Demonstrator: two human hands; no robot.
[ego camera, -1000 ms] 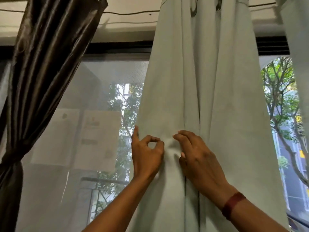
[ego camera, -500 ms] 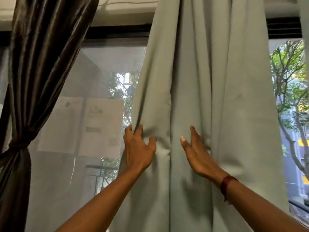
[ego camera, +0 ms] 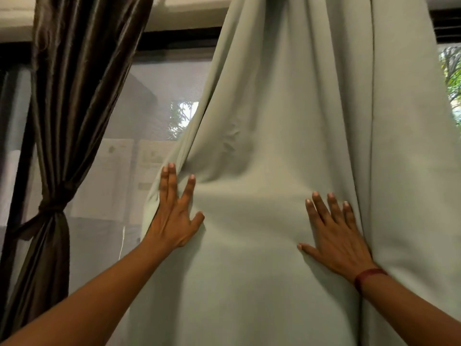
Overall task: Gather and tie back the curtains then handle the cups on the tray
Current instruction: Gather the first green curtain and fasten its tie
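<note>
A pale grey-green curtain (ego camera: 287, 121) hangs in loose folds across the middle and right of the head view. My left hand (ego camera: 174, 216) lies flat on its left edge, fingers straight and spread. Flat against the cloth further right is my right hand (ego camera: 334, 233), its fingers straight too, beside a deep vertical fold; a dark red band circles that wrist. A dark brown satin curtain (ego camera: 74, 83) hangs at the left, gathered and tied with a knot (ego camera: 53, 208) of the same cloth. No cups or tray are in view.
Between the two curtains a sheer white net (ego camera: 139, 108) covers the window, with pale sheets and a tree showing through it. A dark window frame (ego camera: 179, 38) runs along the top. Green leaves (ego camera: 452, 78) show at the far right edge.
Both hands let go of the pinched fold, straightened and moved apart, spreading the pale curtain wider to the left. The view has moved closer and slightly down.
</note>
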